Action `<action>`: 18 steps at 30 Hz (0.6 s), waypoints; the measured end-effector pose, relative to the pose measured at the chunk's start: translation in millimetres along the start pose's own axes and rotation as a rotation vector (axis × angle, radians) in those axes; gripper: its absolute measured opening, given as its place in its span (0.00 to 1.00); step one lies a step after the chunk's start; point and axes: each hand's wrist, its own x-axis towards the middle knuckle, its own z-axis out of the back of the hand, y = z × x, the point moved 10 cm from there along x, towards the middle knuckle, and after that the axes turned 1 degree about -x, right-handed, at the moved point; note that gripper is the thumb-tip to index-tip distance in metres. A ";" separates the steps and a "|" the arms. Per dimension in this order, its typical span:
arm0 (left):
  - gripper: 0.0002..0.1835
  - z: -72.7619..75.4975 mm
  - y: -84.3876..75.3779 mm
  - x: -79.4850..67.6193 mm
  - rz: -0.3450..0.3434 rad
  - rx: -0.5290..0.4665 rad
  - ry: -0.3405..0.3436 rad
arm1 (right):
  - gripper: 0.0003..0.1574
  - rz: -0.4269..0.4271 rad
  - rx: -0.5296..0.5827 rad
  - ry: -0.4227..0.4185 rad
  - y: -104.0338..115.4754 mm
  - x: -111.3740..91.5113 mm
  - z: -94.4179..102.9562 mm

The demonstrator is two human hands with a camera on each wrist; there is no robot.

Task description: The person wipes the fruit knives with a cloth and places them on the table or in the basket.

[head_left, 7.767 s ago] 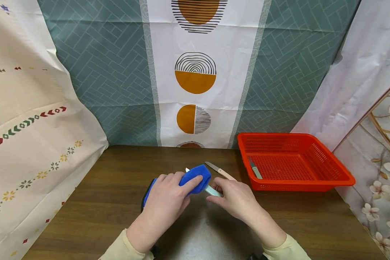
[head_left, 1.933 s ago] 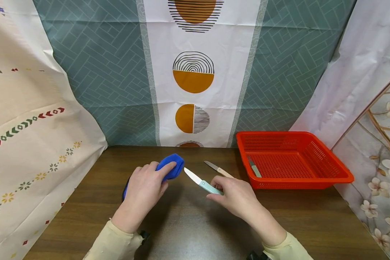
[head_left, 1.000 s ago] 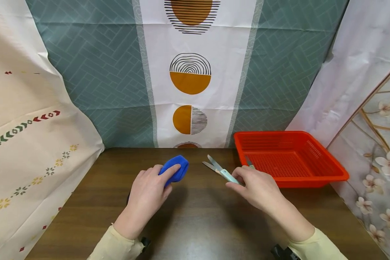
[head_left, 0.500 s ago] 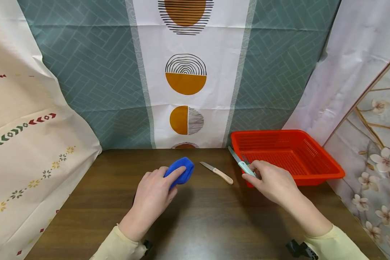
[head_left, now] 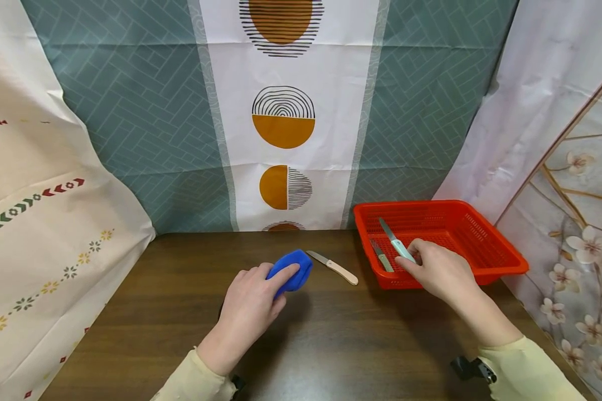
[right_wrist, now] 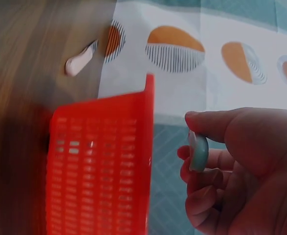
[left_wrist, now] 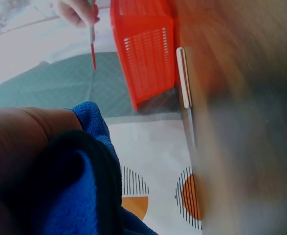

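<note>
My right hand (head_left: 438,268) pinches the light-blue handle of a small knife (head_left: 397,241) above the red plastic basket (head_left: 501,271). The blade points away, over the basket's left part. In the right wrist view the knife's handle end (right_wrist: 199,152) shows between thumb and fingers, beyond the basket's rim. My left hand (head_left: 251,312) grips a folded blue cloth (head_left: 296,273) over the middle of the table; its dark edging shows in the left wrist view. Between the cloth and the basket, a knife with a pale peach handle (head_left: 342,273) lies on the table.
Inside the basket, along its left side, lies another knife with a grey-green handle (head_left: 385,262). The brown wooden table (head_left: 180,278) ends at a patterned curtain (head_left: 291,133) behind. Printed cloths hang on the left (head_left: 55,223) and right (head_left: 572,278).
The right hand has carried the light-blue knife away from the cloth, rightward over the basket. The left hand, still gripping the cloth, moved left off the blade, then drifted slightly back right.
</note>
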 end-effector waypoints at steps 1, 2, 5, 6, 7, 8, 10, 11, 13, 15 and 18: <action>0.33 -0.5 -1.6 -0.3 -0.007 0.001 -0.002 | 0.17 -0.005 0.000 0.006 -3.5 1.4 -0.4; 0.33 -1.5 -3.1 -0.4 -0.013 0.000 -0.002 | 0.18 -0.010 -0.001 0.010 -6.7 2.9 -0.6; 0.33 -4.2 -7.0 -0.7 -0.025 0.005 0.003 | 0.18 -0.016 -0.011 0.012 -14.8 7.7 -0.2; 0.33 -5.0 -8.0 -0.8 -0.026 0.004 0.004 | 0.18 -0.017 -0.016 0.013 -16.9 9.4 0.1; 0.33 -6.0 -8.8 -0.8 -0.026 0.004 0.005 | 0.18 -0.017 -0.023 0.015 -19.3 11.1 0.3; 0.34 -6.9 -9.5 -0.8 -0.025 0.002 0.006 | 0.19 -0.018 -0.030 0.015 -21.4 13.1 0.4; 0.34 -8.7 -10.8 -1.2 -0.024 0.001 0.008 | 0.19 -0.024 -0.041 0.022 -26.2 17.4 -0.5; 0.34 -10.1 -11.3 -1.4 -0.024 0.000 0.008 | 0.19 -0.026 -0.047 0.027 -28.8 19.4 -1.1; 0.34 -12.6 -12.5 -1.3 -0.024 -0.002 0.013 | 0.20 -0.033 -0.056 0.033 -34.6 24.1 -2.5; 0.34 -14.9 -14.0 -1.3 -0.025 -0.006 0.020 | 0.21 -0.046 -0.064 0.037 -41.5 29.5 -4.8; 0.35 -17.1 -16.2 -1.2 -0.028 -0.009 0.029 | 0.21 -0.070 -0.073 0.047 -52.3 37.0 -9.6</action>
